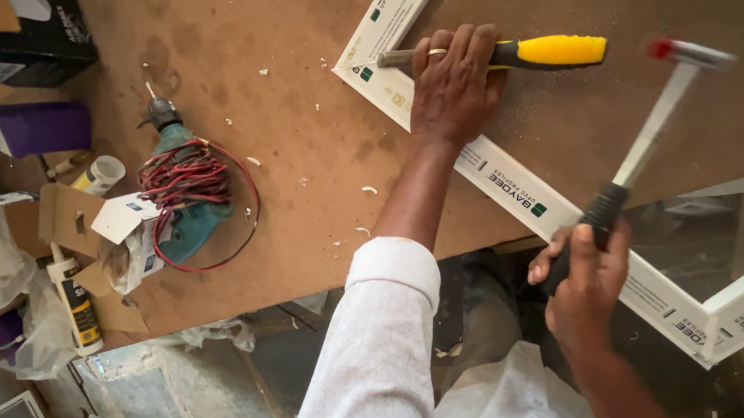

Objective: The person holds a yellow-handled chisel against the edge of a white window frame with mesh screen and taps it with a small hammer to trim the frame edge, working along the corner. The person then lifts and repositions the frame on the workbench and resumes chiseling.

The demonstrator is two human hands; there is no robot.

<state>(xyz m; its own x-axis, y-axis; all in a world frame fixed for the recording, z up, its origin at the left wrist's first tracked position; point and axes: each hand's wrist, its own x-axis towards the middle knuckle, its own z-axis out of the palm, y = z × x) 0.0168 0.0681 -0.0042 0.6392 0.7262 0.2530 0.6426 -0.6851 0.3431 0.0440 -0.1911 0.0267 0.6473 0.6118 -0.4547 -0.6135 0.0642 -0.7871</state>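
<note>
Yellow-handled chisel [506, 54] sits in the left hand [451, 81]'s closed grip; right hand [586, 281] clenches a hammer [653, 135].

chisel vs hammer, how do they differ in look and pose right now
The chisel has a yellow-and-black handle; the hammer has a pale shaft with a black grip and a red-tipped head. The chisel lies low along the white frame, its tip at the frame corner, under the left hand; the hammer is raised and motion-blurred in the right hand. Each is held by one hand.

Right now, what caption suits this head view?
Left hand steadies a yellow-handled chisel on a white frame corner; right hand raises a hammer.
</note>
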